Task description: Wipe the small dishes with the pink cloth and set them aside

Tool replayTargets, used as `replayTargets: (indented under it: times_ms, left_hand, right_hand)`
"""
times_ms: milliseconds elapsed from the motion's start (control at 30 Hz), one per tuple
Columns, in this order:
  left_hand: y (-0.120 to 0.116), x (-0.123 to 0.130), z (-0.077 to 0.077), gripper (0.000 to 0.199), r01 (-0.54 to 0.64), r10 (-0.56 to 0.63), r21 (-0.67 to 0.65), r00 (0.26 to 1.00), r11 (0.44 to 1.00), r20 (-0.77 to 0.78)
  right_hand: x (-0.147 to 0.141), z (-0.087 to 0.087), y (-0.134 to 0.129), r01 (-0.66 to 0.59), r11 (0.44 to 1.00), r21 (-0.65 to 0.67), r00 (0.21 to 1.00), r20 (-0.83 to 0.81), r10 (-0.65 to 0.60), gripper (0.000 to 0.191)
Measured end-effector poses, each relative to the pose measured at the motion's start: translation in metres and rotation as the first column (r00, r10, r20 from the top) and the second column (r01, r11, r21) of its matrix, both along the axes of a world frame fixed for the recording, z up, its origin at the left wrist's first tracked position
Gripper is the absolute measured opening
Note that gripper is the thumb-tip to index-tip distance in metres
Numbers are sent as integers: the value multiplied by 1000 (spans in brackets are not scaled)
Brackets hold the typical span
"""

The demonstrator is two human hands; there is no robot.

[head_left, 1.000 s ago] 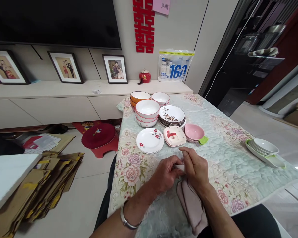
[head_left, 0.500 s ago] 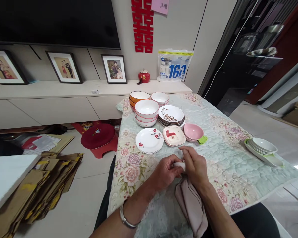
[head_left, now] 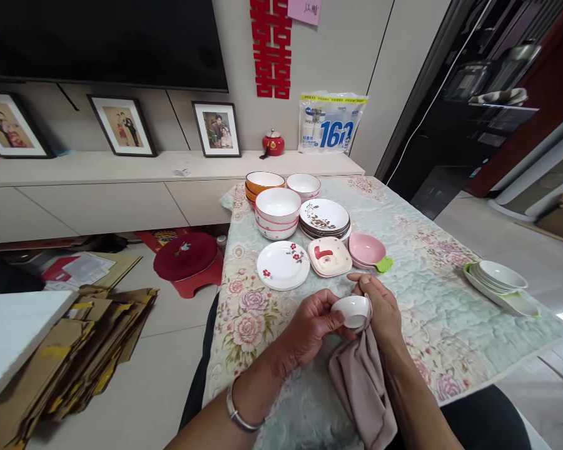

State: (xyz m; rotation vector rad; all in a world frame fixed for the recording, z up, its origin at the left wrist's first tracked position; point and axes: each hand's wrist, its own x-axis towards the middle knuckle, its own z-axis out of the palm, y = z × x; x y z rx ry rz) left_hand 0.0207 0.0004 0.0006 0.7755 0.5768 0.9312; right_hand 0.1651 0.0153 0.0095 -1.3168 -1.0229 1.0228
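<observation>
My left hand (head_left: 316, 325) grips a small white bowl (head_left: 351, 311) by its left side, thumb and fingers closed on the rim. The bowl is tilted, with its outer side toward me. My right hand (head_left: 380, 312) is closed on a greyish-pink cloth (head_left: 363, 384) and presses it to the bowl's right edge. Most of the cloth hangs down over the near part of the table. Just beyond my hands lie a flower-patterned white plate stack (head_left: 283, 265), square cream dishes (head_left: 329, 256) and pink bowls (head_left: 367, 249) with a green handle.
Farther back stand white bowls (head_left: 276, 215), orange bowls (head_left: 264, 182) and brown-patterned plates (head_left: 324, 215). Small dishes rest on a long white tray (head_left: 502, 300) at the table's right. A red stool (head_left: 187, 259) and flattened cardboard (head_left: 89, 350) are on the floor at left.
The small bowl has turned so that more of its outside shows. My right hand has shifted slightly right, and the cloth has moved with it.
</observation>
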Motion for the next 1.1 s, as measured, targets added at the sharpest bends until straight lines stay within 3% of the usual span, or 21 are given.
replayTargets:
  times_ms: [67,133,233,333,433,500,567,667,767,833,933,1100]
  left_hand:
    - [2,-4,-1,22,11,25,155,972,988,-233]
    - [4,-7,-3,13,18,109,301,910,954,-401]
    - [3,-7,-4,9,-3,189,389,877,921,-442]
    - [1,-4,-2,13,-32,111,258,948,966,-300]
    - [-1,1,0,27,-62,64,47,997,997,-41]
    - [-2,3,0,36,-53,58,-54,994,997,92]
    - [-1,4,0,41,-21,35,-100,990,995,138]
    - [1,0,0,38,-29,29,-37,999,999,13]
    - [3,-3,-2,23,-62,98,153,965,986,-244]
    - [4,-5,-2,16,-49,132,247,935,968,-328]
    - [3,-3,-2,15,-31,114,265,946,964,-303]
    - [-1,2,-1,29,-40,44,44,993,998,-110]
  right_hand:
    - [-1,-3,-3,-18,997,80,974,228,-1,33]
    - [-4,-5,-6,-93,980,177,877,481,-3,29]
    - [-9,-4,-11,-173,955,239,782,623,-14,28]
    - [-9,0,-12,-67,976,209,878,477,-41,29]
    - [-5,4,-8,-1,995,103,994,110,-11,32]
    - [-3,5,-3,-22,999,37,996,-90,25,34]
    - [-2,4,0,-31,1000,2,988,-154,31,35]
    - [-2,1,1,6,1000,19,997,-76,-5,36]
    - [-2,-2,-4,41,993,110,990,129,-55,35]
    - [-1,-3,-7,50,983,175,951,292,-101,34]
    - [-1,-3,-9,43,975,220,900,415,-133,33]
    - [-4,1,-8,54,988,142,967,239,-88,38]
